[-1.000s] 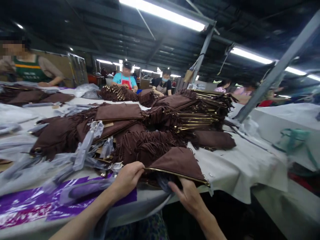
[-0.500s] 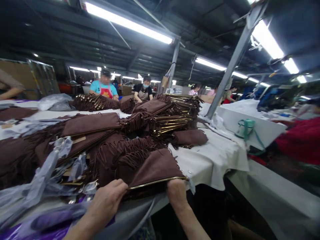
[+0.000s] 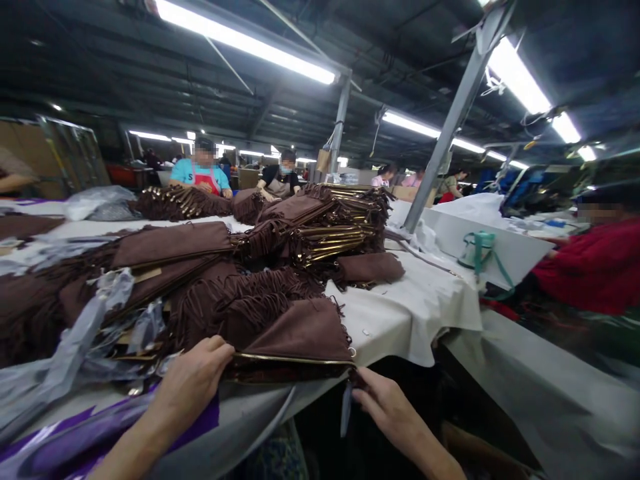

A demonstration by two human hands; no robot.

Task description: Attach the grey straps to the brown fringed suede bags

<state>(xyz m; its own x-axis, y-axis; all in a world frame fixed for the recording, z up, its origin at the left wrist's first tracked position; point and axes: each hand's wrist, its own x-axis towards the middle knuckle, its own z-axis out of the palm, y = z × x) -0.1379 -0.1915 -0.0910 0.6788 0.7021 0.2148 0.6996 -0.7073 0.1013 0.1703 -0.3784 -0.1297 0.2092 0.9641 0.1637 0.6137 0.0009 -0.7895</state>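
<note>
Brown, fringed, suede-like pouch (image 3: 305, 327) on the white-clothed table (image 3: 387, 327) stretches its long gold metal zip (image 3: 295, 359) rightward, I see remotely, from my left hand (image 3: 195, 377), closed on one end, to my right (image 3: 387, 403), pinching the far corner, where earlier it sat beneath the zip.

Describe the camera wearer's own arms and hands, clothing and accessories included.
The left hand and right hand wear no gloves. The forearms show no sleeves, watch or bracelet within view. I can't make out any rings.
</note>
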